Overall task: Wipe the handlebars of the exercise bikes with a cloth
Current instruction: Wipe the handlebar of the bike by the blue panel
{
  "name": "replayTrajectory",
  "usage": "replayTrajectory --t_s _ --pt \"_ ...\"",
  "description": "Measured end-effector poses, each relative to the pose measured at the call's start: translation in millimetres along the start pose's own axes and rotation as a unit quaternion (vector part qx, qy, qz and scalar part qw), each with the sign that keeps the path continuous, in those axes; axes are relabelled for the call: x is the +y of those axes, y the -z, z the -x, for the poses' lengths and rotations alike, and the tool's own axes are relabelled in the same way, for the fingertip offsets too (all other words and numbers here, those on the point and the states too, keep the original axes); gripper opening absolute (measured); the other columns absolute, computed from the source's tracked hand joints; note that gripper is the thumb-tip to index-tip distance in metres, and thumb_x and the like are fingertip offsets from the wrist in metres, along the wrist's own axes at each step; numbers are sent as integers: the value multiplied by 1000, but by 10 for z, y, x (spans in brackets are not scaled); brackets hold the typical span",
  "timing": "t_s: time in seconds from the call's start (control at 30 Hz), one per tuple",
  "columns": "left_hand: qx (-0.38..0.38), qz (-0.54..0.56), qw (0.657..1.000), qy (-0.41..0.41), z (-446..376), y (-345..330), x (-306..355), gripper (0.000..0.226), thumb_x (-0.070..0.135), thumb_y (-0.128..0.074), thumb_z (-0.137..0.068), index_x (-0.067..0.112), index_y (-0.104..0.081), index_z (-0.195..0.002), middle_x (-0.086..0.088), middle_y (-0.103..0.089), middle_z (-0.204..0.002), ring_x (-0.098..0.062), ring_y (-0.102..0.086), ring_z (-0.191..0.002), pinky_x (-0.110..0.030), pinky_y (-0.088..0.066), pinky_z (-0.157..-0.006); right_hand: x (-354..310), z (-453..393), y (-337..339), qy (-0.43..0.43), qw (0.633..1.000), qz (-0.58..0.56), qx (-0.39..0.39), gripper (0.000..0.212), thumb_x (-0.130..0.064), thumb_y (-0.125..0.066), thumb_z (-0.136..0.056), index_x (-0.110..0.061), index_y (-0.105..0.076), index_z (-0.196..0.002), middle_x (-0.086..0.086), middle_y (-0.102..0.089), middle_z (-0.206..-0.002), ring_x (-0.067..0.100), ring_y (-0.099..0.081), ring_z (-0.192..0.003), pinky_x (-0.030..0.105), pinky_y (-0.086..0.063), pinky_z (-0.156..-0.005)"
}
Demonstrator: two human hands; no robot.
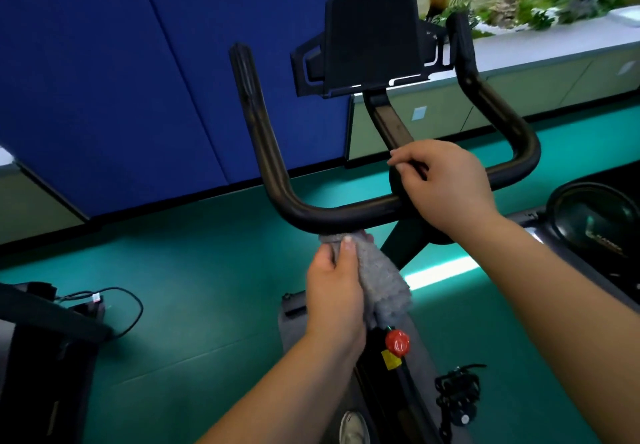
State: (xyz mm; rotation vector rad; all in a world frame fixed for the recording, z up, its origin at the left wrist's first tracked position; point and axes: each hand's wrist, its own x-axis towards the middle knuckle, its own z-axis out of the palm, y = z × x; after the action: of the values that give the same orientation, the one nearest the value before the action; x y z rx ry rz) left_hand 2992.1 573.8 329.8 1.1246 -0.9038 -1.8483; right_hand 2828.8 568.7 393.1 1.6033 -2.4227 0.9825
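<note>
A black U-shaped handlebar (266, 153) of an exercise bike fills the middle of the view, with a black console (372, 38) above its centre. My left hand (334, 291) grips a grey cloth (388, 281) and presses its top against the underside of the lower bar, left of the centre stem. My right hand (446, 184) is closed over the bar at its centre, where the stem meets it. Most of the cloth hangs loose below the bar.
A red knob (397, 341) and a black pedal (457, 398) sit on the bike frame below. Another machine (45, 350) with a cable stands at the lower left, a second bike's flywheel (592, 215) at the right. Blue panels and a planter ledge stand behind, over green floor.
</note>
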Motion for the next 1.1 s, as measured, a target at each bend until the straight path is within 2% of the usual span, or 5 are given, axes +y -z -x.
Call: replayTrajectory --t_s 0.23,0.43,0.6,0.93,1.1 --pt "-14 -14 999 35 43 -298 -66 12 24 -57 -94 17 -67 -92 -1 -74 -84 -17 -71 -82 -26 -56 -66 93 -83 70 34 999 -20 -34 11 -26 -62 -85 -32 -71 -87 -20 -69 -103 3 -60 -99 22 -43 -78" --pt "-29 19 998 55 -18 -263 17 15 17 -58 -92 10 -67 -101 -9 -74 -95 -25 -70 -89 -32 -57 -74 137 -99 92 59 997 -40 -39 11 -23 -64 -82 -28 -73 -86 -18 -70 -101 4 -58 -101 26 -46 -84" --pt "-24 43 996 71 -21 -282 50 13 13 -59 -91 9 -67 -100 -9 -74 -93 -20 -71 -82 -25 -55 -64 131 -102 58 62 997 -29 -32 11 -23 -63 -82 -27 -73 -84 -17 -70 -101 9 -58 -99 26 -46 -82" --pt "-49 28 990 127 -3 -377 144 11 16 -62 -88 7 -68 -91 -10 -72 -83 -16 -68 -68 -26 -54 -61 133 -94 41 71 997 -31 -18 10 -21 -63 -81 -25 -72 -84 -15 -70 -99 10 -58 -96 19 -38 -79" --pt "-86 64 976 191 308 -190 461 33 25 -65 -74 2 -70 -97 -17 -70 -86 -23 -67 -66 -29 -56 -57 136 -91 47 70 997 -28 -22 11 -22 -62 -82 -27 -72 -84 -16 -70 -100 8 -58 -97 20 -39 -79"
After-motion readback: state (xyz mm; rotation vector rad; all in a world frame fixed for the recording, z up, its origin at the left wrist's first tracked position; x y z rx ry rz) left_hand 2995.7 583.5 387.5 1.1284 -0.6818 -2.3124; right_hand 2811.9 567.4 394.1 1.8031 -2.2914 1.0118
